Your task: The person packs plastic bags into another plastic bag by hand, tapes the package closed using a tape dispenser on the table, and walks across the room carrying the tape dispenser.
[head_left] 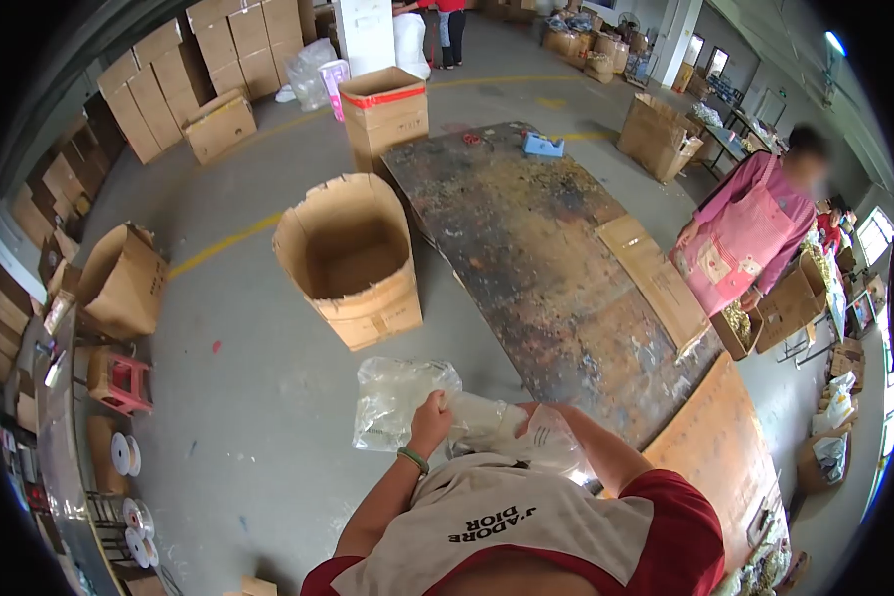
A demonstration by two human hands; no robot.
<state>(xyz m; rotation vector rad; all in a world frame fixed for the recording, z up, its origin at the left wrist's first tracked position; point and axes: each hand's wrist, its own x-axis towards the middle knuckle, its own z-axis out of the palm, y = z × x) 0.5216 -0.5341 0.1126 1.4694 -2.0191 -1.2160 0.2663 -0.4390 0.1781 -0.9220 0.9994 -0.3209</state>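
Observation:
My left hand [429, 422], with a green band at the wrist, is closed around gathered clear plastic bags [395, 395], which spread out to its left. The plastic film runs on across my body to my right hand [526, 415]. That hand grips a clear plastic bag [558, 445] with small dark print, and the film partly covers its fingers. Both hands are in front of my shirt, beside the near left edge of a stained dark table [526, 268]. An open-topped cardboard box [387, 316] stands on the floor just beyond the bags.
On the table are a blue tape dispenser [543, 145] and a flattened cardboard piece [654, 283]. Another tall box [385, 124] stands at its far end. A person in a pink apron [730, 248] is at the right side. A red stool [127, 382] stands left.

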